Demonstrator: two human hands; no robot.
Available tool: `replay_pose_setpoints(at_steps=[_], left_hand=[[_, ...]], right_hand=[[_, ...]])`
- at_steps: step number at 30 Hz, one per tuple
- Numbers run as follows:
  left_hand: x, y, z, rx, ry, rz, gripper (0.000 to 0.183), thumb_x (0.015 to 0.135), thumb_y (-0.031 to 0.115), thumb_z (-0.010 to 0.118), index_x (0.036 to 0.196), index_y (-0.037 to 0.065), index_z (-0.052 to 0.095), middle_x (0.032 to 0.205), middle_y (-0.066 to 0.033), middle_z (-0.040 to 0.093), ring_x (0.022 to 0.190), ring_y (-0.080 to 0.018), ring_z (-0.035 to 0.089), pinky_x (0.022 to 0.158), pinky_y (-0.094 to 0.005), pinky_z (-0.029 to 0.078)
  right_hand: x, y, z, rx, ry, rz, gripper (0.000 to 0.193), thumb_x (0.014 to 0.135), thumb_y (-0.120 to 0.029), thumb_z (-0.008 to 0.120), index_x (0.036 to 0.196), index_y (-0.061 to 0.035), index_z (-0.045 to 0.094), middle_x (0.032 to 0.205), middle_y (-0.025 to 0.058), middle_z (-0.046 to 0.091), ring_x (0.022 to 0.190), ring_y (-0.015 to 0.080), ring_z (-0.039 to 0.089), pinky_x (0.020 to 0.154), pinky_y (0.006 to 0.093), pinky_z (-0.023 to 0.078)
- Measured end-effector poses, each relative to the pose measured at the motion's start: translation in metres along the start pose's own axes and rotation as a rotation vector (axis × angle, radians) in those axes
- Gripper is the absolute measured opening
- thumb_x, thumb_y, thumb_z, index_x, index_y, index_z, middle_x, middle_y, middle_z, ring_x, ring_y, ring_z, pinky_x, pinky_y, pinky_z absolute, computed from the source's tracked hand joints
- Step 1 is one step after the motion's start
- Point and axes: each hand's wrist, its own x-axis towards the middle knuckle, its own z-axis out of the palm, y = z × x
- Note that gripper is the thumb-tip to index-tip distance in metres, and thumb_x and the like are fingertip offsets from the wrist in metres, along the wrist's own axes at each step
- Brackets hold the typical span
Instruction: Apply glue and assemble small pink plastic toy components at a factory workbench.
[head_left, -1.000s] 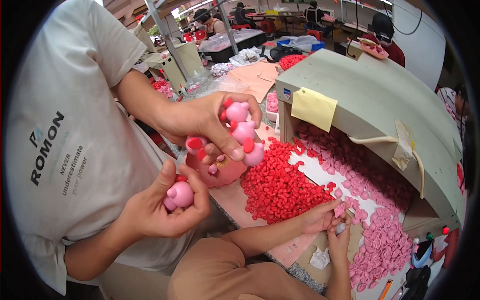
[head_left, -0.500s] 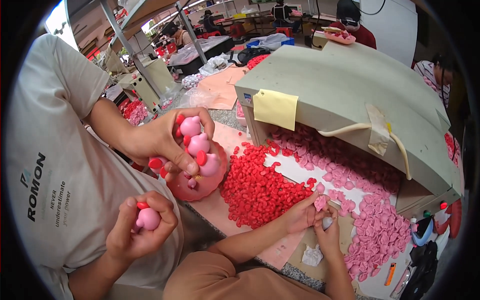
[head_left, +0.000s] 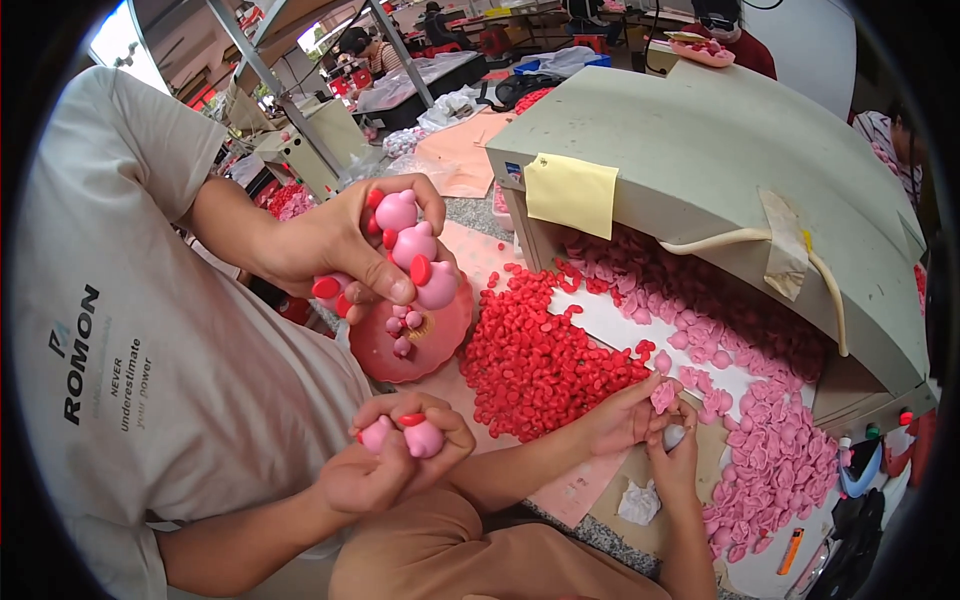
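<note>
My left hand (head_left: 612, 428) reaches in from the lower left, its fingers closed on a small pink ruffled piece (head_left: 664, 396). Close beside it, my right hand (head_left: 682, 468) grips a rounded grey-white object (head_left: 673, 436), its kind unclear. Both hands are over the worktable, between a heap of small red rounded pieces (head_left: 540, 360) and a pile of pink ruffled pieces (head_left: 780, 450). A crumpled white tissue (head_left: 639, 502) lies just below my hands.
A co-worker in a pale T-shirt (head_left: 190, 330) stands at left, both hands holding pink figures with red parts (head_left: 415, 245). Below is a pink dish (head_left: 365, 355) with small pink balls. A grey-green machine housing (head_left: 700, 140) and an orange lighter-like item (head_left: 790, 552) are at right.
The co-worker's lower hand has moved right and now shows two pink figures. More small pink balls show at the dish. My hands keep nearly the same pose, while the view has shifted slightly.
</note>
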Motion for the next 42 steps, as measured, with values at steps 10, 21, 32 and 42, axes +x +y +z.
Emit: replay_pose_setpoints(at_steps=[10,21,32,42], left_hand=[[0.005,-0.001,-0.004,-0.007,-0.087,-0.004,0.036,0.096,0.044,0.037,0.108,0.013,0.051,0.089,0.0019,0.056,0.068,-0.0087,0.050,0.057,-0.0252,0.044],[0.002,-0.002,-0.005,0.025,-0.063,0.027,0.036,0.096,0.043,0.037,0.106,0.011,0.051,0.089,0.0016,0.055,0.067,-0.0079,0.048,0.058,-0.0253,0.044],[0.001,0.000,0.001,0.044,-0.093,0.019,0.038,0.096,0.044,0.036,0.105,0.011,0.052,0.089,0.0021,0.056,0.067,-0.0080,0.049,0.057,-0.0243,0.042],[-0.001,0.002,0.006,0.029,-0.095,0.016,0.039,0.096,0.044,0.035,0.102,0.009,0.052,0.089,0.0013,0.055,0.066,-0.0080,0.050,0.056,-0.0244,0.045]], right_hand=[[0.001,0.010,-0.004,0.028,0.017,0.037,0.043,0.081,0.007,0.053,0.120,-0.0022,0.037,0.086,0.0029,0.050,0.077,0.0086,0.050,0.071,0.0210,0.044],[-0.001,0.007,-0.001,0.038,0.002,0.007,0.044,0.081,0.007,0.054,0.121,-0.0019,0.037,0.086,0.0025,0.050,0.076,0.0083,0.049,0.070,0.0201,0.043],[-0.002,0.007,-0.001,0.016,-0.006,-0.015,0.045,0.082,0.007,0.054,0.122,-0.0018,0.036,0.086,0.0022,0.050,0.076,0.0084,0.048,0.071,0.0204,0.042],[-0.001,0.011,-0.002,-0.003,-0.011,-0.016,0.045,0.082,0.006,0.054,0.123,-0.0012,0.036,0.086,0.0025,0.050,0.078,0.0090,0.049,0.072,0.0210,0.043]])
